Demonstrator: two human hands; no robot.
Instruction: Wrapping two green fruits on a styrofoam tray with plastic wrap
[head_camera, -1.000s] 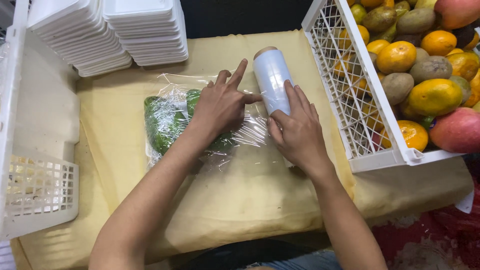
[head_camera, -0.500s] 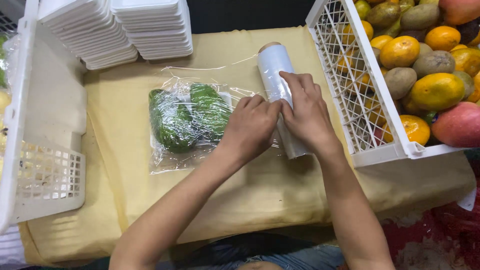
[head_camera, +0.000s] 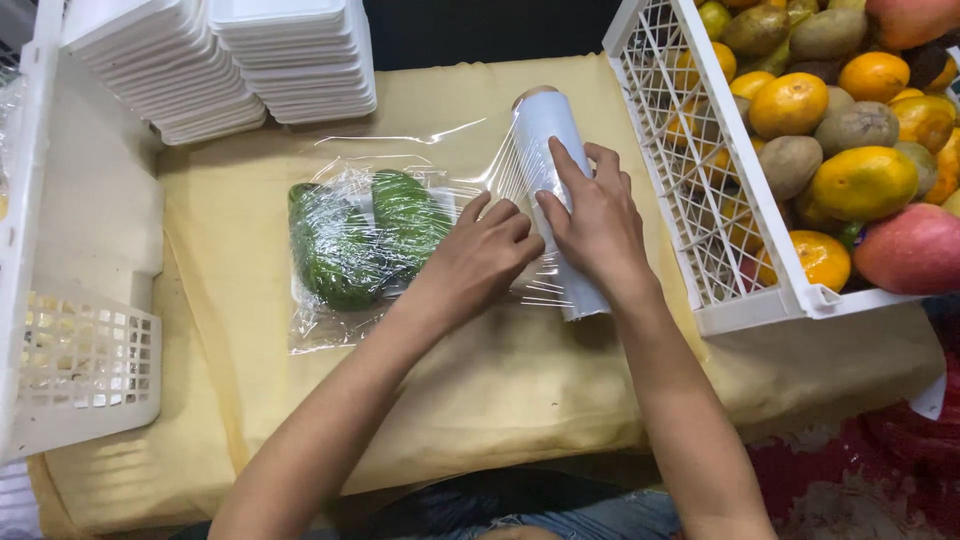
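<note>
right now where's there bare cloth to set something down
Free: the yellow cloth near the front edge, below the wrapped green produce, and the strip between it and the left basket. Crowded: around the film roll, both hands and the fruit crate.
</note>
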